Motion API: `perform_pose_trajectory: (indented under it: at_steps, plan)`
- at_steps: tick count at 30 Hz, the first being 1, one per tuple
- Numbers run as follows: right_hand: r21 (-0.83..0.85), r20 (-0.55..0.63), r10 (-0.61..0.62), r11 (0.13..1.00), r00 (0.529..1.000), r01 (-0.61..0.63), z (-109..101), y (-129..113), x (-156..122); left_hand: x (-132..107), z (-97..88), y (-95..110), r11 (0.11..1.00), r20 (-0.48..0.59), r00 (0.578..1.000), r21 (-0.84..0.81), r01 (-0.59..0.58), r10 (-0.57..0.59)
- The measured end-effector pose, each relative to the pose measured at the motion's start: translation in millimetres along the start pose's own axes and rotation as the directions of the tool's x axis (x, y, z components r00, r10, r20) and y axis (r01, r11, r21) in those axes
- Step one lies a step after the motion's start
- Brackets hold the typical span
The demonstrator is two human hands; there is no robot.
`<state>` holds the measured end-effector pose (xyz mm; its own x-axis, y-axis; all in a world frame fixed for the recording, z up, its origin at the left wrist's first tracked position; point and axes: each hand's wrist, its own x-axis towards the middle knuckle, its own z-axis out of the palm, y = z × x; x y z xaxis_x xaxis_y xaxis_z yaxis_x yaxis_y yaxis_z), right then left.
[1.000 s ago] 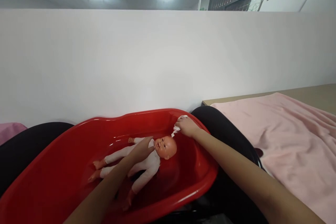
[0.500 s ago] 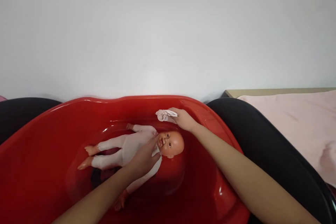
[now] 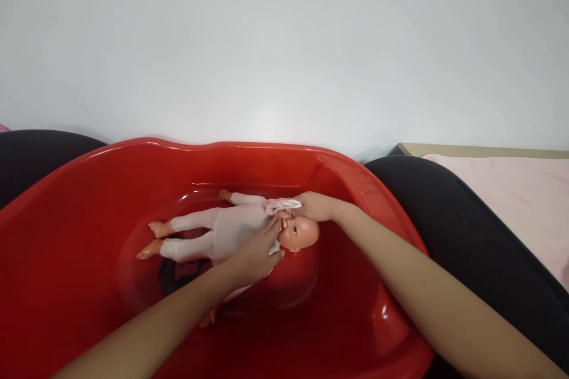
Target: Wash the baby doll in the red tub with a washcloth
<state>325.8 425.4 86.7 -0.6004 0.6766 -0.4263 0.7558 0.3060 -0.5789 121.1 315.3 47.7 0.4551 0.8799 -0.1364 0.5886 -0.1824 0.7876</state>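
Note:
A baby doll (image 3: 242,226) in pale clothes lies on its back in the red baby bathtub (image 3: 275,157), its head to the right and its feet to the left. My left hand (image 3: 255,251) grips the doll at the upper chest and neck, thumb near the shoulder and fingers by the chin. Pinched in my right hand (image 3: 313,206) is a folded white cloth (image 3: 284,206), which is at the far side of the doll's face and covers part of it. My right fingertips are partly hidden behind the cloth.
Black surfaces (image 3: 440,219) flank the tub on both sides. Farther right lies a pink sheet (image 3: 502,189) beside a wooden edge (image 3: 480,149). A white wall (image 3: 275,41) rises behind the tub. Something dark (image 3: 178,272) shows under the doll's legs.
My right hand has brought the cloth from beyond the doll's head down to its face. My left hand keeps its hold on the doll. The view has shifted slightly.

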Motion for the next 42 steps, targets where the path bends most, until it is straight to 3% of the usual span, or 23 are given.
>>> perform_pose_trajectory:
  at_steps: [4,6,9,12,15,19,21,24,26,33,39,42]
  plan:
    - [-0.158,0.045,0.283,0.949,0.958,-0.273,-10,13,-3,0,4.6,-1,0.998,0.029,0.998,0.001,0.058,-0.058]
    - [-0.072,0.018,0.224,0.972,0.974,-0.223,-12,10,-8,-1,5.3,-3,0.998,0.036,0.997,0.003,0.065,-0.065]
    - [0.130,-0.072,-0.051,0.990,0.996,0.061,-7,-3,-12,-2,3.7,-7,0.999,0.039,0.999,0.003,0.038,-0.038]
    - [0.200,-0.005,-0.174,0.965,0.985,0.172,0,-10,-11,-2,2.9,-9,0.999,0.034,0.999,0.003,0.033,-0.033]
    - [0.088,0.028,-0.074,0.994,0.997,0.071,0,-1,-6,-2,4.4,-12,1.000,0.049,0.999,0.010,0.021,-0.021]
    - [-0.109,0.014,0.207,0.973,0.978,-0.204,-9,15,-7,1,5.7,-13,0.999,0.074,0.997,0.041,0.032,-0.035]
    - [-0.056,-0.007,0.167,0.984,0.986,-0.167,-10,14,-10,2,4.6,-12,0.998,0.068,0.996,0.040,0.054,-0.057]
    - [0.122,-0.051,-0.075,0.989,0.996,0.081,-7,5,-10,2,1.8,-11,0.998,0.044,0.997,0.015,0.057,-0.057]
    - [0.175,-0.031,-0.139,0.974,0.990,0.142,-3,4,-8,2,0.6,-11,0.999,0.043,0.998,0.014,0.040,-0.041]
    - [-0.053,-0.019,0.109,0.993,0.994,-0.109,-5,34,2,5,2.6,-15,0.997,0.078,0.995,0.057,0.052,-0.057]
    - [0.047,-0.031,-0.084,0.995,0.996,0.085,-3,15,1,3,-1.3,-10,0.999,0.071,0.997,0.047,0.009,-0.013]
    - [-0.066,-0.015,-0.033,0.997,0.999,0.032,-3,16,2,3,-2.4,-10,0.999,0.048,0.999,0.039,0.006,-0.008]
